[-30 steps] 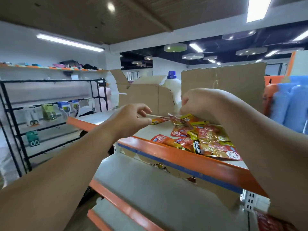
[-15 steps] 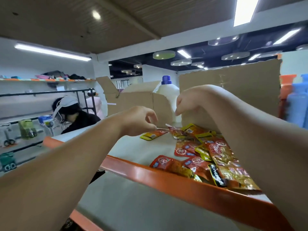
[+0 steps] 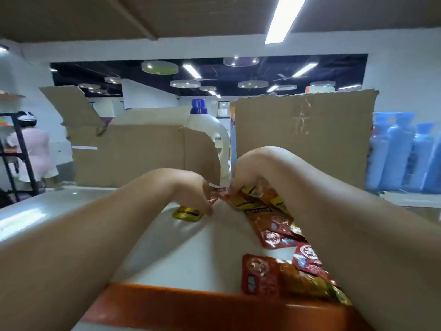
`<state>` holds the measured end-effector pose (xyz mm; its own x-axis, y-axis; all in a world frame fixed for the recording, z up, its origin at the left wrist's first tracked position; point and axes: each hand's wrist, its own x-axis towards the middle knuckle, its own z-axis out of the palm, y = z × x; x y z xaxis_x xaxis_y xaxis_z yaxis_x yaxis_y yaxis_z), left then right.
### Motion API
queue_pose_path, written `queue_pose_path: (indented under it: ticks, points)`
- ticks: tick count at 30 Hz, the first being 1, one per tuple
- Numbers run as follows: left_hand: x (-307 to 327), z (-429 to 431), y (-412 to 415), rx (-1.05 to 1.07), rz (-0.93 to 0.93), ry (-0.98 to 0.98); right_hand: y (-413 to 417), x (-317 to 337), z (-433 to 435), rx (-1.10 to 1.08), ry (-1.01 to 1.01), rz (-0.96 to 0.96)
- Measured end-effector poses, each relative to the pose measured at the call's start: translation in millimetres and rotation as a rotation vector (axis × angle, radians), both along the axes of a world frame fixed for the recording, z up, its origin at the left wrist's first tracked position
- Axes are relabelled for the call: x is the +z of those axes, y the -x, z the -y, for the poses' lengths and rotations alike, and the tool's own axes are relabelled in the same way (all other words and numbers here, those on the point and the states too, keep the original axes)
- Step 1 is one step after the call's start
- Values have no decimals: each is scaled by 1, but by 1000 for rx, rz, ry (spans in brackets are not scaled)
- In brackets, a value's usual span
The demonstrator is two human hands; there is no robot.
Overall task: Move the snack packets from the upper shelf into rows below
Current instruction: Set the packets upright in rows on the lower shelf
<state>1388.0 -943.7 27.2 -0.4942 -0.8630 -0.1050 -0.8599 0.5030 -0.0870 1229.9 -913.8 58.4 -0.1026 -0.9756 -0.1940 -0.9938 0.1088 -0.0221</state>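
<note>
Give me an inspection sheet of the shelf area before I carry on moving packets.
Surface: upper shelf, pale top with an orange front edge.
Job's things: snack packets lie in a loose pile on the right, not in rows; one yellow packet lies apart to the left.
Clutter: open cardboard boxes, a white bottle with a blue cap, and blue packs behind.
Hands: left hand and right hand both curl their fingers on packets at the pile's far end.
Cables: nothing seen.
Surroundings: a person stands by a black rack, far left.
</note>
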Motion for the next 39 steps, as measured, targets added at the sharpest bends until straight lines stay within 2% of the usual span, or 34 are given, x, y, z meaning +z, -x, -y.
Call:
queue_pose_path:
  ticks: [2, 6, 9, 13, 16, 22, 27, 31, 35, 39]
  points:
    - [-6, 12, -5, -42, -12, -5, -11, -6, 9, -49, -44, -47]
    - [-15, 32, -23, -142, -145, -22, -25, -24, 25, -62, 30, -216]
    - [-11, 40, -34, -217, -197, -64, -26, -42, 35, -88, 70, -219]
    - [3, 47, -47, -265, -362, -273, -25, -45, 37, -79, 87, -285]
    - [6, 53, -54, -261, -437, -250, -29, -37, 37, -48, 102, -276]
    - [3, 57, -60, -194, -402, -73, -24, -25, 22, -11, 308, -134]
    - [-5, 60, -60, -151, -275, -60, -13, -37, 25, -96, 60, -115]
    - [-11, 65, -60, -76, -239, -97, -14, -39, 25, -31, 19, -127]
    - [-17, 64, -57, -51, -103, -36, -16, -41, 26, 2, -21, -118]
    - [-19, 63, -57, -70, -150, -42, -17, -39, 24, 3, 7, -114]
